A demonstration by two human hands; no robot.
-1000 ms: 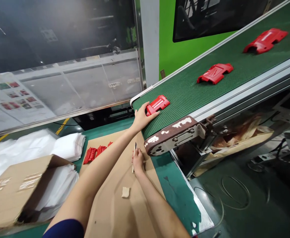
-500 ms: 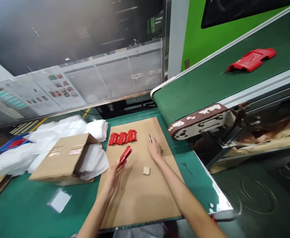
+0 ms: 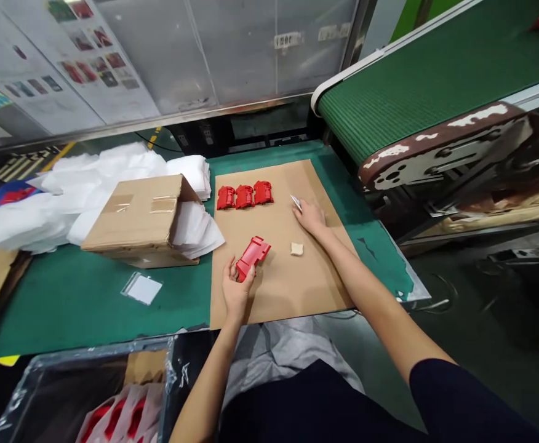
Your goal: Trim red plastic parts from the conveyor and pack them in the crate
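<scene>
In my left hand [image 3: 237, 288] is a red moulded plastic part [image 3: 253, 257], gripped by its near end above the cardboard sheet [image 3: 274, 295]. My right hand [image 3: 310, 216] is closed around a slim pointed tool [image 3: 296, 202], perhaps a knife; only its tip shows beyond the fingers. That hand is low over the right side of the sheet. Three red plastic parts [image 3: 244, 196] lie in a row at the sheet's far left. A small beige piece [image 3: 296, 248] rests between my hands.
A cardboard box [image 3: 133, 212] holding white foam sheets [image 3: 194, 227] stands left, with more white sheets [image 3: 122, 163] behind. A clear bag [image 3: 142, 288] lies before it. The green conveyor [image 3: 403, 80] overhangs at right. A crate [image 3: 34, 394] with wrapped red parts is below.
The view has tilted down. My left hand has drawn the red part nearer and turned its broad face up. My right hand still holds the tool over the sheet.
</scene>
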